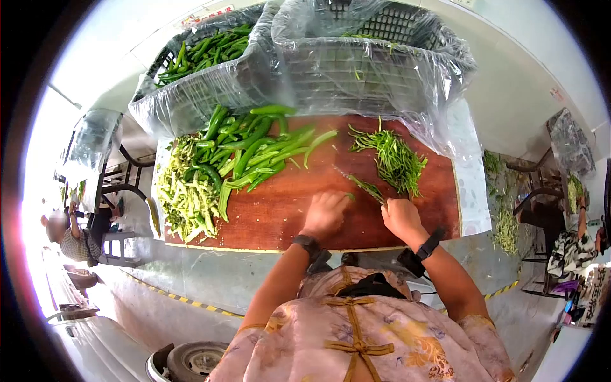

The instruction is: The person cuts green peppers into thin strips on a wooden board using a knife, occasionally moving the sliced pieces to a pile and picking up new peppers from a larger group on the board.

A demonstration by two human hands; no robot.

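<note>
At the front of the red-brown board [280, 210], my left hand [326, 213] is closed, fingers curled downward. A small bit of green shows at its fingertips; what it holds is mostly hidden. To its right, my right hand [402, 219] grips a slender pointed thing that looks like a small knife [365, 186], angled up and left, with green along it. Beyond the right hand lies a heap of thin dark green strips [398, 158]. Long green chili peppers [245, 143], some blurred, are piled at the back left. Pale green, seedy scraps [188, 197] heap along the left edge.
Behind the board stand two plastic-lined crates: the left crate [203, 86] holds green chilies, the right crate [375, 70] a few green bits. Green scraps [504, 216] litter the floor at right. Other people sit at far left [73, 239] and far right [573, 245].
</note>
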